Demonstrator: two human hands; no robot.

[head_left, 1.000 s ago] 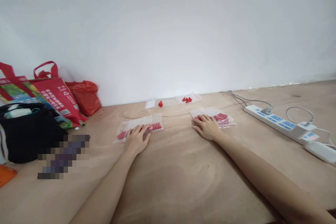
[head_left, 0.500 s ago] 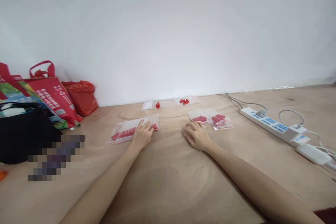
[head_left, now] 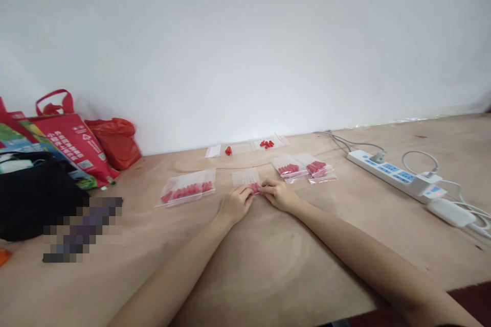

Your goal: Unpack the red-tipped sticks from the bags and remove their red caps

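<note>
Near the middle of the wooden table, a small clear zip bag point(head_left: 245, 176) with red pieces point(head_left: 255, 187) in its near end lies between my hands. My left hand point(head_left: 235, 203) is closed, its fingers pinching the bag's left near corner. On the opposite corner, my right hand point(head_left: 280, 195) is closed too, thumb and fingers together at the edge. To the left lie overlapping zip bags point(head_left: 186, 176) with a row of red pieces. Just beyond my right hand are more filled bags point(head_left: 288, 167) and another point(head_left: 317, 166) beside them.
By the wall lie flat clear bags point(head_left: 241, 148) with loose red pieces point(head_left: 267, 144) and a red piece point(head_left: 228, 151). A white power strip point(head_left: 395, 174) with cables is on the right. Red shopping bags point(head_left: 76, 138) and a black bag point(head_left: 38, 194) stand at left.
My left hand has moved right, away from the row of bags, bringing a filled bag to the middle. My right hand has shifted slightly left and now grips that bag.
</note>
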